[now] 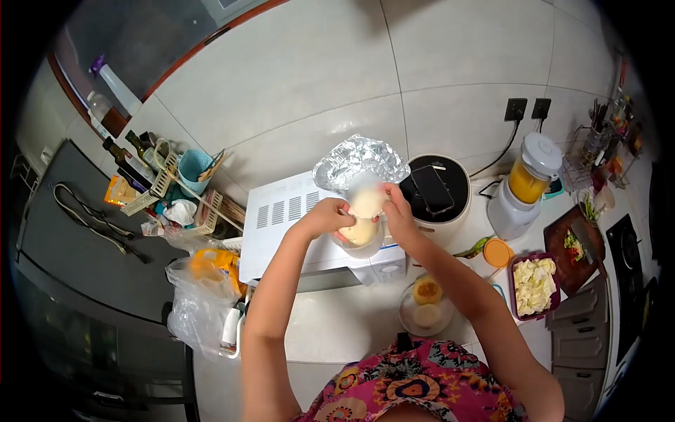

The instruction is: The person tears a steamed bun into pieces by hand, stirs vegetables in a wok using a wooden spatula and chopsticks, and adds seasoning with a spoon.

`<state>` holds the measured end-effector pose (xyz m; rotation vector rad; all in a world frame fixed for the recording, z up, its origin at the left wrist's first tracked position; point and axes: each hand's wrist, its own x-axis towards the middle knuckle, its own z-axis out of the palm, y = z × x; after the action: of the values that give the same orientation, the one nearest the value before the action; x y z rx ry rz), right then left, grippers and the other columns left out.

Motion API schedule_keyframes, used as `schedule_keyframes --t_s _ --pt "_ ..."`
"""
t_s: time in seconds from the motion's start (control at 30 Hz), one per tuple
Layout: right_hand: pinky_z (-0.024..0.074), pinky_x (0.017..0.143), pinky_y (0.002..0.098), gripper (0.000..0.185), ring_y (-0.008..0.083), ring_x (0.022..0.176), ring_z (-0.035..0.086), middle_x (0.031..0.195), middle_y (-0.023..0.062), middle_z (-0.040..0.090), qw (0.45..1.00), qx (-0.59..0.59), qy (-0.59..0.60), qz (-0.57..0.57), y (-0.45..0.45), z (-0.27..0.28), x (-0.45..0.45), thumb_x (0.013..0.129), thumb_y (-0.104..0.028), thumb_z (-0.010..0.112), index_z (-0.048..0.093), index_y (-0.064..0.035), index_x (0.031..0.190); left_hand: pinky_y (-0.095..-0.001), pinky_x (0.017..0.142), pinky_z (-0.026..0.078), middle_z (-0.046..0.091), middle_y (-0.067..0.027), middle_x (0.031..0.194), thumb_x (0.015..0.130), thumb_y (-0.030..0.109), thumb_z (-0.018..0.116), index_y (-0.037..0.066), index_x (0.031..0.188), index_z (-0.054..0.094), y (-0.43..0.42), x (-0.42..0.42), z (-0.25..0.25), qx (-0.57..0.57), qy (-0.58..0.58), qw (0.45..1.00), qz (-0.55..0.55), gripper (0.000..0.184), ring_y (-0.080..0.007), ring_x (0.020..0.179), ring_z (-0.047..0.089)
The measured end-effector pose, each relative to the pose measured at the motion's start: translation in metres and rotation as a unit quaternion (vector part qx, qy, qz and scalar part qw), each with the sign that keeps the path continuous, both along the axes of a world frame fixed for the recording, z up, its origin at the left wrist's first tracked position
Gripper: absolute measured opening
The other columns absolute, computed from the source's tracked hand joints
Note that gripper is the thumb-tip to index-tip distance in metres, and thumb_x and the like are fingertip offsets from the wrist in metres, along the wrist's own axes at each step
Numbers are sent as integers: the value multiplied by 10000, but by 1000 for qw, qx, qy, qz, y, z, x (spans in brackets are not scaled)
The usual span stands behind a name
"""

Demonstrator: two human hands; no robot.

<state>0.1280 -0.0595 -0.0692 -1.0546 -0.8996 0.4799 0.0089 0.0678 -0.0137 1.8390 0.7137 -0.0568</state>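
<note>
Both hands are raised over the white microwave (285, 193). My left hand (329, 219) has its fingers closed at the left edge of a pale round piece (367, 204), which looks like dough or bread. My right hand (398, 211) pinches the same piece from the right. Just below it is a second yellowish round piece (360, 233) in a clear container or bag, partly hidden by my fingers. Crumpled foil (358, 160) lies behind the hands on the microwave.
A plate (408, 322) with two round pieces stands near my body. Right of the microwave are a round black-topped appliance (460, 186) with a phone, a blender (517, 204), an orange lid (498, 253), a purple tub (555, 299) and a cutting board (590, 264). Plastic bags (200, 302) hang left.
</note>
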Motion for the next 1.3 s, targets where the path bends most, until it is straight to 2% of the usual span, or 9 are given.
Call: schedule_keyframes --t_s 0.2,0.33,0.47,0.57,0.67,0.73,0.93,1.13,1.3 --pt "435 658 264 263 146 736 520 877 101 543 975 57 211 47 0 20 12 760 -80 425 456 -6 1011 -275 596 532 536 -78 785 697 41 558 -15 853 492 -5 -54 47 -16 -72 993 94 179 -159 700 569" --pt "423 678 306 276 209 772 518 934 115 508 970 -88 -216 -65 4 21 6 726 -160 515 501 -28 967 -299 658 529 517 -67 837 694 -39 520 11 898 465 -11 -97 24 -118 -250 943 187 217 -156 737 553" --pt "418 660 291 351 210 845 508 1032 91 456 777 -86 -603 -158 -6 32 -13 721 -201 578 505 -44 1026 -257 673 497 498 -74 939 669 -74 544 19 964 448 -42 -105 -1 8 -375 899 226 323 -146 801 537" --pt "428 638 275 409 177 853 513 1025 83 475 969 -153 -176 86 -23 55 -34 746 -225 572 464 -51 1100 -250 717 472 528 -99 976 635 -55 604 19 1068 429 -72 -104 -6 175 -398 873 222 473 -147 895 538" --pt "447 660 274 455 156 865 513 1021 81 490 911 -208 115 336 -52 73 -43 755 -199 570 411 -37 1150 -283 760 470 528 -106 1027 619 -24 647 35 1084 447 -90 -106 1 371 -363 847 112 511 -178 937 532" --pt "452 672 279 463 152 870 516 1017 83 497 940 -142 108 290 -57 58 -51 745 -165 574 400 -32 1153 -297 780 469 501 -122 1098 615 -6 671 37 1087 439 -95 -109 10 481 -351 803 13 529 -208 1003 502" --pt "417 759 242 441 117 905 487 1009 61 492 972 -85 100 194 -76 43 -80 721 -70 569 408 -43 1130 -285 722 474 540 -110 1000 568 88 742 44 1057 505 -126 -125 9 323 -372 860 135 545 -239 945 524" --pt "405 773 240 464 104 908 477 1001 39 490 983 -72 58 160 -102 46 -100 706 -36 578 406 -74 1134 -305 690 445 532 -90 987 603 69 722 18 924 577 -136 -138 6 466 -315 823 86 356 -169 836 520" --pt "399 760 224 468 95 898 471 992 31 488 983 -54 119 130 -112 33 -107 696 -28 575 408 -81 1130 -306 792 432 522 -84 1014 737 96 622 -1 1019 519 -140 -142 -17 -16 -440 877 192 314 -159 893 511"
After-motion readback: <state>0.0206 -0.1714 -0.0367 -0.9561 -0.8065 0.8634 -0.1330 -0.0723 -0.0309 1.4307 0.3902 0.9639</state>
